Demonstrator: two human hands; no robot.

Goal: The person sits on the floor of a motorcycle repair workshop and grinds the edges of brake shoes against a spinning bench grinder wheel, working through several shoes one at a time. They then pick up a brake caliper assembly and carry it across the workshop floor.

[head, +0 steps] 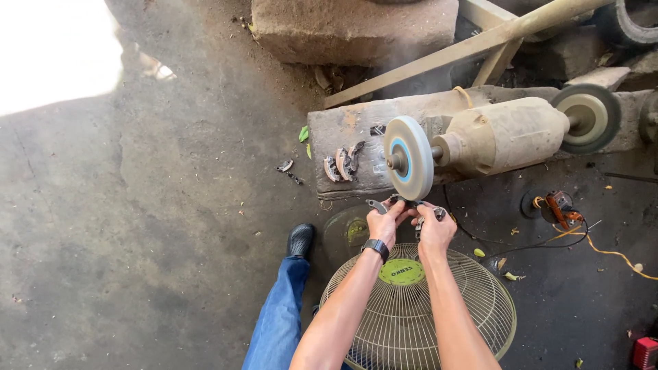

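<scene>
While both hands grip it at frame centre, the curved brake shoe [410, 205] spans left hand [385, 223] and right hand [434, 231], pressed beneath the grinding wheel [408, 157].

The grinding wheel [409, 157] is grey-white with a blue ring around its hub, and the motor housing [504, 135] is dusty beige. The fan guard [418, 308] is cream wire with a lime-green centre badge; the trouser leg [277, 318] is blue denim, the shoe [300, 240] black.

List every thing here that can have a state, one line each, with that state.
left hand: gripping a curved metal part below the wheel
right hand: gripping the same work's other end
grinding wheel: mounted on the spindle, spin cannot be told
grinder motor: dust-coated, lying on the block
floor fan: face up under the forearms
spare curved parts: leaning on the block
</scene>
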